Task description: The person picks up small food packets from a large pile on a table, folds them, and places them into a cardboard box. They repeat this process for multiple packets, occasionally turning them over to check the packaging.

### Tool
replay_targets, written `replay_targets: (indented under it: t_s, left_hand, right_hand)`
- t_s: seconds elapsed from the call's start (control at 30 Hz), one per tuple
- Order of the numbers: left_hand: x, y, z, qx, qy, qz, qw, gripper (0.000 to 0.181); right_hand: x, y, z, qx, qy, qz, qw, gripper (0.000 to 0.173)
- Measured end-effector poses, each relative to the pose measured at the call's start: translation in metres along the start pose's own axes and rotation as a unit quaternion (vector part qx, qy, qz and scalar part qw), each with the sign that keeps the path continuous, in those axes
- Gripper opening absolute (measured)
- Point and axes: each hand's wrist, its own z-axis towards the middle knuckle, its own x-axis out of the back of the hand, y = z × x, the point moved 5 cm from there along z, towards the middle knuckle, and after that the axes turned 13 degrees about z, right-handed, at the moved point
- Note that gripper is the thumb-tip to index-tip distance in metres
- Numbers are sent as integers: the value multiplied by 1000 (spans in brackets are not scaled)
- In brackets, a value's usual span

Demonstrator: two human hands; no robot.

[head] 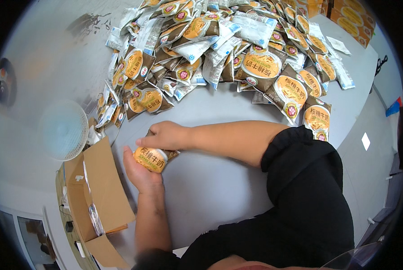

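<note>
Between my two hands is a brown and orange milk pouch (150,160) with printed writing and a picture of a bowl. My left hand (139,173) cups it from below and the left side. Over its top edge, my right hand (166,135) grips with bent fingers. The pouch is just above the grey table (215,189); whether it touches the surface I cannot tell. Beyond my hands rises a large heap of similar pouches (198,44), some with their white and blue backs up. Several pouches (285,89) lie at the heap's right front edge.
An open cardboard box (103,189) with silvery packs inside stands left of my left arm. Behind it is a white round fan (64,131). Printed orange cartons (351,20) stand at the far right, near a small white paper (338,45).
</note>
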Motion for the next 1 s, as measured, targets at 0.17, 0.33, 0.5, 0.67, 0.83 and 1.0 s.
replay_targets:
  t_s: [0.17, 0.33, 0.5, 0.67, 0.83, 1.0]
  left_hand:
    - [-11, 8, -11, -34, 10, 40, 999, 28]
    - [-14, 12, -18, -91, 24, 61, 994, 28]
    - [-9, -2, -8, -4, -16, -15, 1000, 28]
    - [-14, 1, -13, -35, -6, 31, 999, 28]
    - [-10, 8, -12, -107, -11, 76, 991, 29]
    - [-8, 6, -7, -63, 20, 14, 998, 32]
  right_hand:
    - [5, 3, 1, -46, -22, 74, 996, 70]
    - [-1, 13, 7, -39, -20, 207, 977, 66]
    - [0, 4, 1, -28, -27, 38, 999, 63]
    - [3, 16, 7, -56, -39, 166, 984, 63]
    - [-1, 14, 5, -63, -42, 238, 968, 60]
    - [-8, 9, 1, -17, -70, 165, 984, 60]
